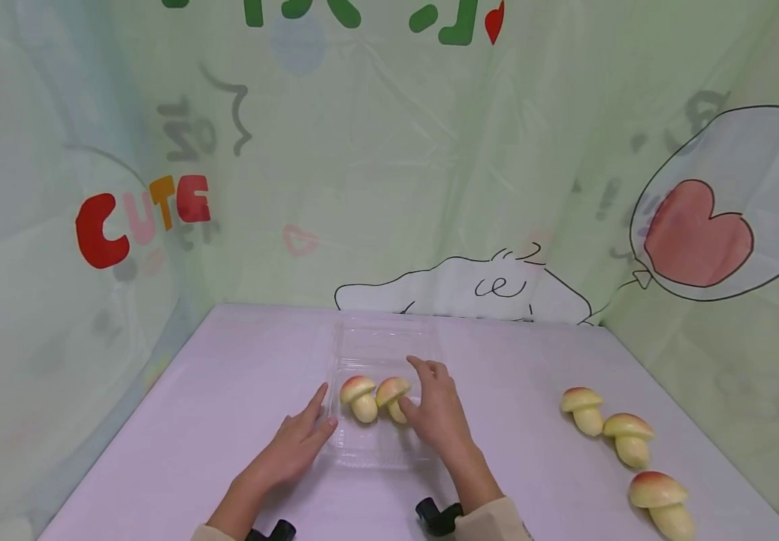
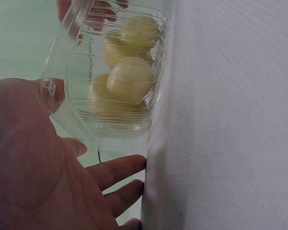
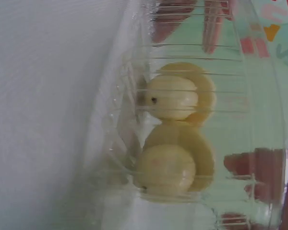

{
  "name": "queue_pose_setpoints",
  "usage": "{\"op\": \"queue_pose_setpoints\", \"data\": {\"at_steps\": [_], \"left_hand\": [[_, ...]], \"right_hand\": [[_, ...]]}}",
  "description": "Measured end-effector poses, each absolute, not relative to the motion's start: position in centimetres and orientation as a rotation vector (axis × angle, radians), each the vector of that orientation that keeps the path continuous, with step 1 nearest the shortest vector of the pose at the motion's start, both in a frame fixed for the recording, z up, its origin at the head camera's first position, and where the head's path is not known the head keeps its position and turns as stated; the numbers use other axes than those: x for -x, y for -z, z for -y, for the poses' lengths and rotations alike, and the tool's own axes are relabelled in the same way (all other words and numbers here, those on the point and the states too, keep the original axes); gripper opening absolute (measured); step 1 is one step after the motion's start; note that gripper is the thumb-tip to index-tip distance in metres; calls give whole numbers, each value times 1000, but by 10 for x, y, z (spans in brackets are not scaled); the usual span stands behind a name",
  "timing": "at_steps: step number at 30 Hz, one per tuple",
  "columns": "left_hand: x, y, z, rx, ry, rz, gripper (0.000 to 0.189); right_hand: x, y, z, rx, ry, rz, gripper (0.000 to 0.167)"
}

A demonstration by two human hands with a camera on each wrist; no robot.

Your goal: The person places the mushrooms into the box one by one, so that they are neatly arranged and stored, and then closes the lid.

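Observation:
A clear plastic clamshell box (image 1: 355, 448) lies on the table with its lid folded back. Two toy mushrooms, a left one (image 1: 364, 406) and a right one (image 1: 394, 390), lie side by side inside, cream with reddish-topped caps. My left hand (image 1: 294, 439) rests at the box's left side, fingers extended; in the left wrist view its thumb (image 2: 55, 93) shows at the rim. Over the right side is my right hand (image 1: 438, 409), thumb and fingers spread near the right mushroom. Through the wall in the right wrist view, its fingertips (image 3: 242, 164) appear apart from the mushrooms.
Three more toy mushrooms stand in a slanting row at the table's right: a far one (image 1: 585, 412), a middle one (image 1: 630, 439) and a near one (image 1: 662, 503). Printed curtains (image 1: 389, 150) enclose the back and sides of the lilac table (image 1: 261, 338).

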State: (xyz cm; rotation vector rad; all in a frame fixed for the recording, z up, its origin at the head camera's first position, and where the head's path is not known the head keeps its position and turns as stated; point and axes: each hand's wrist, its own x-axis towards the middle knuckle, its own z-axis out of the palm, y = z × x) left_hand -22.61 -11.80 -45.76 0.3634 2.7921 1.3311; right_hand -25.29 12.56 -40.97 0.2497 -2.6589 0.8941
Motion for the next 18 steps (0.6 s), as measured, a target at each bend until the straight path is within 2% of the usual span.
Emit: {"op": "queue_pose_setpoints", "data": {"at_steps": [18], "left_hand": [[229,462,119,-350,-1324,-2782,67]], "right_hand": [[256,403,-141,-164,-922,2515,64]]}}
